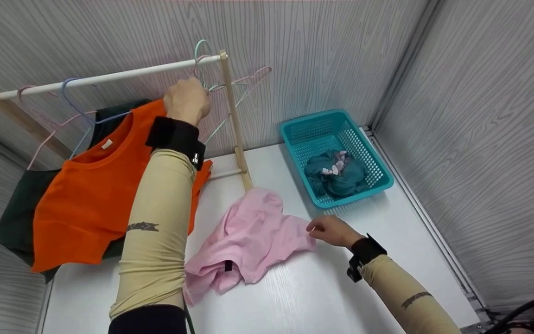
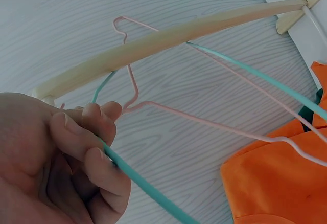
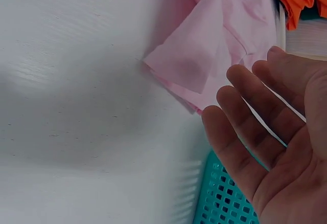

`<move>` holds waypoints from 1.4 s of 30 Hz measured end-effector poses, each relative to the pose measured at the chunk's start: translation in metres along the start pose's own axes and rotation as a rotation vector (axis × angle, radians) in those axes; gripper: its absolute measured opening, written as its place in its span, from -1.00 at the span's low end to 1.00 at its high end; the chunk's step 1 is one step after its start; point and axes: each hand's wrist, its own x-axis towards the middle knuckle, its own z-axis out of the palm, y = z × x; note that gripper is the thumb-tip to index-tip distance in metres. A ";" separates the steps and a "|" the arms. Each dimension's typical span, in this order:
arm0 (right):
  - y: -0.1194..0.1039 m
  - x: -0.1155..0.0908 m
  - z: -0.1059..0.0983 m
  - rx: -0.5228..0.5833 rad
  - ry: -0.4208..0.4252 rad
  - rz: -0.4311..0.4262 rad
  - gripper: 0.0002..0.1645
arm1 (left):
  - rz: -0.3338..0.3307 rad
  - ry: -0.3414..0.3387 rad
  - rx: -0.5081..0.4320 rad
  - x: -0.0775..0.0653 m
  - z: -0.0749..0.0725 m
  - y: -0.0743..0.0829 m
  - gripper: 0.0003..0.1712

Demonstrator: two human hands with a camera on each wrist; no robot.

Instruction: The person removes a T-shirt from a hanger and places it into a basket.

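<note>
My left hand (image 1: 187, 99) is up at the right end of the rack's white rail (image 1: 128, 74). Its curled fingers grip a mint-green hanger (image 2: 148, 191), whose hook is over the rail. Behind it hangs a bare pink hanger (image 2: 204, 124). A crumpled pink shirt (image 1: 262, 232) with a small black label lies on the white table. Beside the shirt's right edge is my right hand (image 1: 334, 230), fingers loosely bent and holding nothing in the right wrist view. Whether a fingertip touches the cloth, I cannot tell.
An orange shirt (image 1: 95, 195) hangs on the rack, with dark green clothing (image 1: 21, 218) behind it. At the back right stands a teal basket (image 1: 378, 181) holding a bunched teal garment (image 1: 341, 181). Grey wood-patterned walls (image 1: 480, 116) enclose the table.
</note>
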 end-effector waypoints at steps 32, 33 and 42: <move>-0.005 0.013 0.004 -0.037 -0.029 -0.041 -0.78 | 0.037 0.066 0.131 0.000 0.040 -0.022 -0.64; -0.005 0.013 0.005 -0.036 -0.029 -0.038 -0.78 | 0.043 0.074 0.141 0.001 0.042 -0.021 -0.63; 0.000 0.012 0.005 -0.048 -0.026 -0.037 -0.78 | 0.051 0.031 0.069 0.002 0.051 -0.019 -0.61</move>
